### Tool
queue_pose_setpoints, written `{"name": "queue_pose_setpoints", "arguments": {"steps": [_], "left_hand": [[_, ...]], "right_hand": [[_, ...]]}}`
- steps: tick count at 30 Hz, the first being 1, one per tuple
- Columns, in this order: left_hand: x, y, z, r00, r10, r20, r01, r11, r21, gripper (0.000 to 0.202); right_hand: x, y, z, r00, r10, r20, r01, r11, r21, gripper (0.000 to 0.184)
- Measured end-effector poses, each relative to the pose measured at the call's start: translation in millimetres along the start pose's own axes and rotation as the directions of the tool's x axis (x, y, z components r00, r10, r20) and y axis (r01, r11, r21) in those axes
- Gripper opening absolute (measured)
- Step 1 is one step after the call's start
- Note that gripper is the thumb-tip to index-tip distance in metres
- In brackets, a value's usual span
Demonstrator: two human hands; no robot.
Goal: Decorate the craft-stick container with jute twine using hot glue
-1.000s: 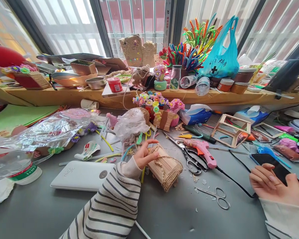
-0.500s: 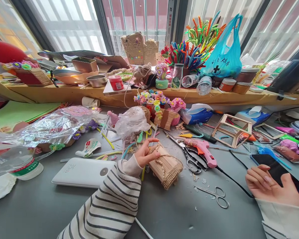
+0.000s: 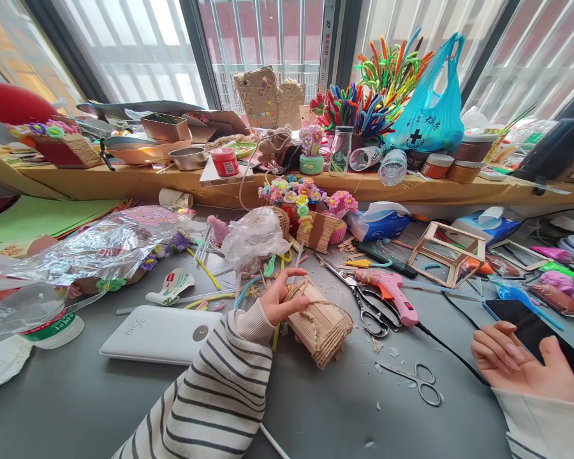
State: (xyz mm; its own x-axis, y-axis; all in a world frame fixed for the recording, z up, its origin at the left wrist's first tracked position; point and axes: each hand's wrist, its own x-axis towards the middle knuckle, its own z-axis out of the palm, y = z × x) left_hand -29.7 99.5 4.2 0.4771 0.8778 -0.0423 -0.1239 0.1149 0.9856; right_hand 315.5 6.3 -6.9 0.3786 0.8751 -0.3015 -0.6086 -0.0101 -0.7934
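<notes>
Your left hand (image 3: 280, 301) grips roped wooden box (image 3: 321, 319), six o'clock; right hand (image 3: 526, 363) half-unfurled, thumb spread, beside phone (image 3: 530, 324), four o'clock.

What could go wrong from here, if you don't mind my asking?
The glue gun might burn someone if hot, which doesn't show. Its cord could snag on the right grip beside it. The wooden piece in the left grip may bump the big scissors.

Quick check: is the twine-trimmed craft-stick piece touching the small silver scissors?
Apart. The head view shows grey tabletop between the craft-stick piece and the tips of the small silver scissors.
</notes>
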Motion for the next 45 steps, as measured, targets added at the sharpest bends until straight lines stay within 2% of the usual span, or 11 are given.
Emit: {"name": "queue_pose_setpoints", "arguments": {"steps": [10, 17, 21, 24, 27, 29, 34, 36, 38, 40, 45], "left_hand": [[0.1, -2.4, -3.5, 1.000, -0.016, 0.005, 0.016, 1.000, -0.007, 0.060], [-0.3, -0.6, -0.9, 0.999, -0.022, -0.029, 0.022, 0.999, -0.028, 0.058], [0.1, -0.3, 0.3, 0.999, -0.015, -0.029, 0.014, 0.998, -0.055, 0.058], [0.8, -1.4, -0.4, 1.000, -0.006, -0.014, 0.005, 0.998, -0.063, 0.059], [0.6, -2.2, -2.0, 1.000, -0.004, -0.003, 0.004, 0.999, -0.034, 0.058], [-0.1, -2.1, -2.8, 1.000, 0.000, -0.008, 0.000, 1.000, -0.021, 0.057], [-0.3, -2.0, -3.4, 1.000, 0.001, -0.001, -0.001, 1.000, -0.022, 0.057], [0.0, -2.5, -3.3, 1.000, 0.008, 0.002, -0.008, 1.000, -0.014, 0.058], [0.0, -2.8, -3.0, 1.000, 0.018, 0.005, -0.018, 1.000, -0.020, 0.059], [-0.6, -2.4, -2.5, 1.000, 0.019, 0.010, -0.019, 1.000, -0.022, 0.059], [-3.1, 0.6, -0.3, 0.999, 0.028, 0.027, -0.028, 0.999, -0.018, 0.055]], "right_hand": [[-8.2, 1.2, 17.1, 0.996, 0.054, 0.077, -0.054, 0.999, -0.003, 0.046], [-16.1, 7.9, 35.2, 0.990, -0.066, 0.123, 0.078, 0.993, -0.090, 0.046], [-19.1, 11.7, 46.4, 0.976, -0.030, 0.214, 0.066, 0.984, -0.164, 0.044], [-21.4, 16.8, 59.5, 0.950, -0.003, 0.312, 0.112, 0.936, -0.332, 0.030], [-22.6, 23.7, 80.5, 0.916, 0.024, 0.400, 0.230, 0.786, -0.574, 0.027], [-22.0, 28.2, 98.5, 0.862, -0.008, 0.507, 0.380, 0.672, -0.635, 0.027], [-17.3, 37.8, 144.9, 0.618, 0.056, 0.784, 0.753, 0.247, -0.610, 0.021], [-15.6, 40.9, 157.9, 0.545, 0.045, 0.837, 0.833, 0.079, -0.547, 0.019], [-14.1, 42.9, 165.6, 0.497, 0.067, 0.865, 0.868, -0.045, -0.495, 0.017], [-12.5, 43.3, 168.4, 0.465, 0.116, 0.877, 0.884, -0.114, -0.454, 0.016], [-8.5, 40.1, 165.0, 0.412, 0.234, 0.881, 0.909, -0.173, -0.379, 0.019]]}}
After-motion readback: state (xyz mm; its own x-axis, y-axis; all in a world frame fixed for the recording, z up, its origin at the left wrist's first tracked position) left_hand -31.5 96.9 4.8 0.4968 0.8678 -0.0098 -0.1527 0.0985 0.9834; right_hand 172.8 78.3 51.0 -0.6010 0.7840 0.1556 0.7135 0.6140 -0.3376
